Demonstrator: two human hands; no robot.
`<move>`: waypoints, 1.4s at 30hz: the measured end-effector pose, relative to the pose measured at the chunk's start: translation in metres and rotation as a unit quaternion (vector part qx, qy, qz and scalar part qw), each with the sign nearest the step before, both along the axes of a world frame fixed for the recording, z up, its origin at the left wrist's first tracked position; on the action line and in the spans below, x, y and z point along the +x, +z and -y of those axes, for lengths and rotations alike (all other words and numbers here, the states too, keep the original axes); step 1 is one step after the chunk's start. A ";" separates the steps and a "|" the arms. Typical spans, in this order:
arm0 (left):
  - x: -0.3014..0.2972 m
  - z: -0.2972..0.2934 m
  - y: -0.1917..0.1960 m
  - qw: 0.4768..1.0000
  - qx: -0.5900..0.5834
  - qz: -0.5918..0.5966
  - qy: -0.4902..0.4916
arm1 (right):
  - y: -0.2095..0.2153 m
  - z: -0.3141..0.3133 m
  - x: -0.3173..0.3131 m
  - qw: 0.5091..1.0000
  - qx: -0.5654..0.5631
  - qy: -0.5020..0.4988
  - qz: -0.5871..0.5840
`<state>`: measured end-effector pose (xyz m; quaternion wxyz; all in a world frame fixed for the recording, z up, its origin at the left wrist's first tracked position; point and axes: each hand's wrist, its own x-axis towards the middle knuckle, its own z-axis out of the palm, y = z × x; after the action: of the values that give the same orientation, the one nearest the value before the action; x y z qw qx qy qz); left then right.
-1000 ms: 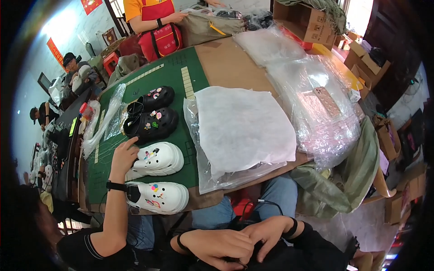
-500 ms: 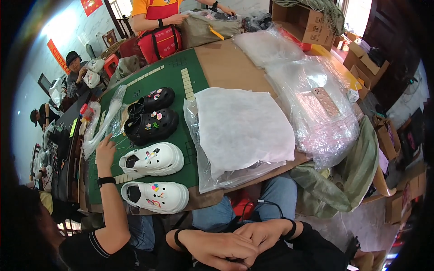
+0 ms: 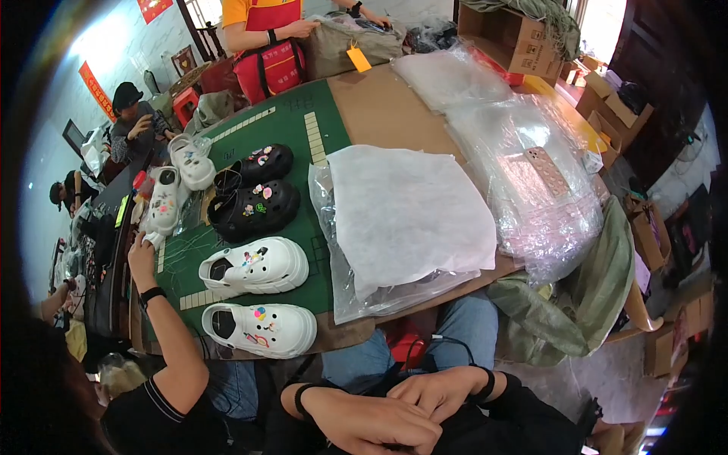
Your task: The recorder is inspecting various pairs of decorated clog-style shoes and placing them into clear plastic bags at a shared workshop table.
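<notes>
My left hand (image 3: 371, 419) and my right hand (image 3: 441, 390) rest together over my lap, below the table edge. The left fingers are curled inward with their tips hidden, and I see nothing in them. My right fingers reach loosely toward the back of the left hand, slightly apart, holding nothing. Nearest on the table lies a white fabric-like sheet (image 3: 409, 220) on clear plastic bags. To its left stand a near white clog (image 3: 262, 331), a second white clog (image 3: 258, 265) and a pair of black clogs (image 3: 254, 211), all with colourful charms.
A co-worker's arm (image 3: 174, 341) reaches over the green mat (image 3: 178, 262) toward another pair of white clogs (image 3: 164, 201). Piled clear bags (image 3: 523, 144) carry a patterned phone (image 3: 546, 171). A green sack (image 3: 576, 303) hangs at the right; a person in red stands behind a bag (image 3: 345, 49).
Another white clog pair now stands at the far left, where long clear plastic lay. The neighbouring arm has moved left. My hands have shifted slightly, the left covering more of the right fingertips.
</notes>
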<state>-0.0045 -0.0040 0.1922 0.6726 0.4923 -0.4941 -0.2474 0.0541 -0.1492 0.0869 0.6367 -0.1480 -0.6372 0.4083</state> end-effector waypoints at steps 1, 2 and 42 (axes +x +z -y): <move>0.000 0.001 0.001 1.000 -0.001 -0.001 0.001 | -0.001 -0.001 0.000 1.000 0.006 -0.009 0.016; 0.000 0.001 0.001 1.000 -0.005 0.005 -0.007 | -0.002 -0.002 0.000 0.999 0.017 -0.020 0.031; 0.009 -0.036 -0.151 0.502 0.450 0.194 0.713 | -0.012 -0.009 0.123 0.439 -0.236 -0.749 0.437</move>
<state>0.0043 0.0316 0.0409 0.1967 0.9499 0.0840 0.2281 0.1770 -0.1397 0.0746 0.2720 -0.8707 -0.3506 -0.2119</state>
